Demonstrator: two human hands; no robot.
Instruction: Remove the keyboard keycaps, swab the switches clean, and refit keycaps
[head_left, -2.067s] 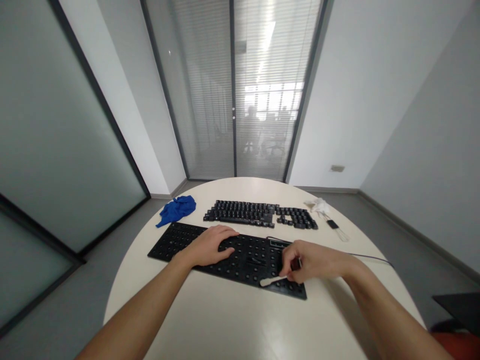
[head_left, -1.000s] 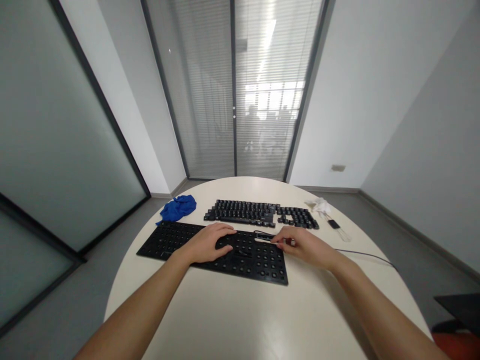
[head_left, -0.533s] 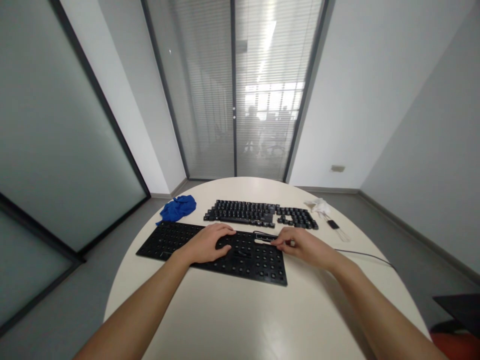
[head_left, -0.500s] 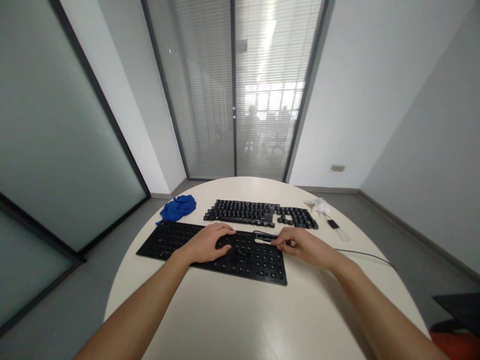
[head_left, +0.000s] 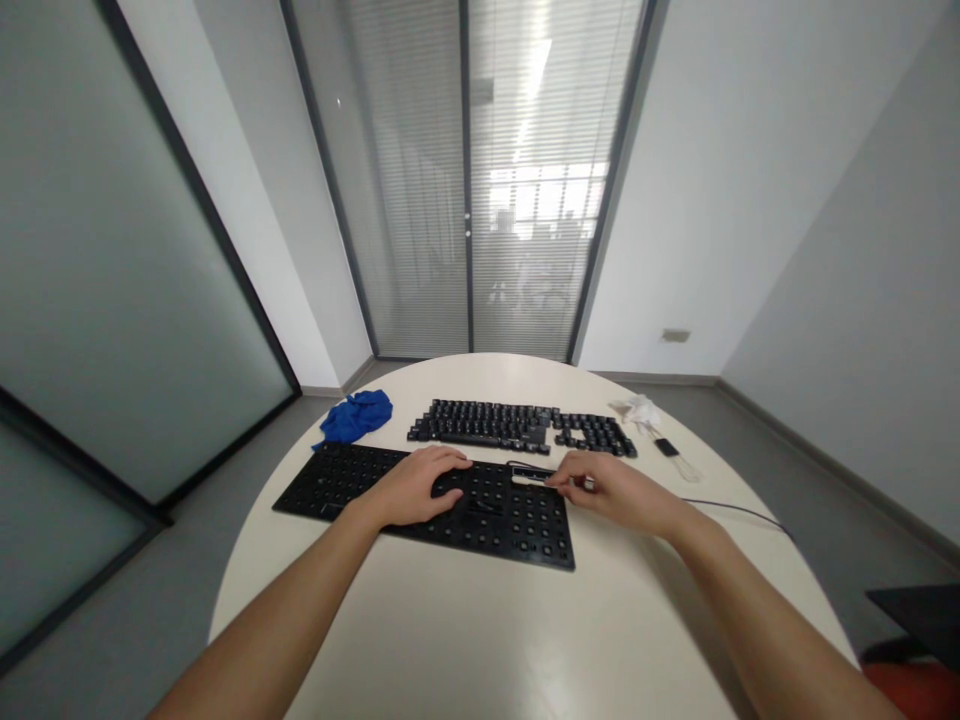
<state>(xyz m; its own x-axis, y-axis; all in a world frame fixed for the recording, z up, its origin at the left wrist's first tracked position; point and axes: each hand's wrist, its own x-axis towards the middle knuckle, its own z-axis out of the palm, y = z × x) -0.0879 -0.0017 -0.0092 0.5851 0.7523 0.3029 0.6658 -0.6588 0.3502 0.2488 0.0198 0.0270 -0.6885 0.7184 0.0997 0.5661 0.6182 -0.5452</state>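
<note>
A black keyboard base (head_left: 517,525) with its keycaps off lies at a slant across the table. My left hand (head_left: 416,485) rests on the middle of it, fingers stretched out and thumb apart. At its upper right corner my right hand (head_left: 600,490) is closed in a pinch on a small white stick that looks like a cotton swab (head_left: 529,482). The swab's pale end lies against the base near a light-edged strip; its other end is hidden in my fingers. Behind the base, loose black keycaps (head_left: 480,422) are laid out in keyboard order.
A crumpled blue cloth (head_left: 356,415) lies at the left edge of the round white table (head_left: 465,640). At the right are a white tissue (head_left: 637,412) and a wire keycap puller (head_left: 666,447) with a black grip. A black cable (head_left: 739,508) runs off the right edge.
My right hand has shifted slightly to the right with the swab along the upper edge of the base. The left hand has stayed in place.
</note>
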